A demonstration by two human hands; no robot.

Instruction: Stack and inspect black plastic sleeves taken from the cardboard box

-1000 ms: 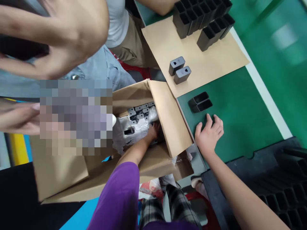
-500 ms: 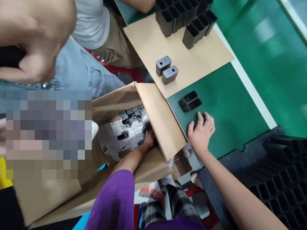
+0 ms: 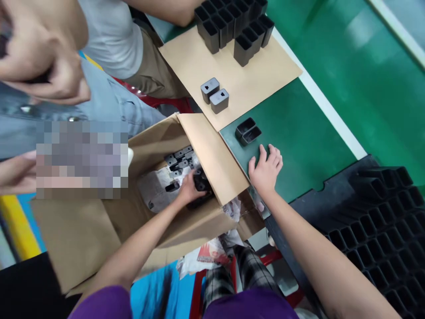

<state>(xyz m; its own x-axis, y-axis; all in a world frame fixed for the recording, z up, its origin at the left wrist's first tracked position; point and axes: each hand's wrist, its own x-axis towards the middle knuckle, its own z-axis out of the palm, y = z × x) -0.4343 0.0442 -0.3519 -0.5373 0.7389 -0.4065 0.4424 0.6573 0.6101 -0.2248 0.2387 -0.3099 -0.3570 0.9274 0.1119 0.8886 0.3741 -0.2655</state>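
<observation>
My left hand (image 3: 189, 189) is inside a cardboard box (image 3: 229, 177), thumb and fingers apart beside several black plastic housings (image 3: 201, 182) at the box's right side. Some fingertips are hard to make out against the dark parts. More housings (image 3: 181, 155) lie in rows on crumpled white paper (image 3: 152, 188) in the box. My right hand (image 3: 265, 170) rests on the green tabletop (image 3: 299, 141), fingers spread and holding nothing. Just beyond its fingertips, two open-topped black housings (image 3: 248, 130) stand side by side.
A cardboard sheet (image 3: 255, 86) bears two housings (image 3: 215, 95) with small slots uppermost and a block of open-topped ones (image 3: 229, 26). At right, a black tray (image 3: 308, 199) carries many more housings. A co-worker's hands (image 3: 49, 66) are at upper left, beside a blurred-out patch.
My left hand has drawn back leftward inside the box, showing more of the black housings. My right hand stays on the tabletop. The whole view has shifted somewhat.
</observation>
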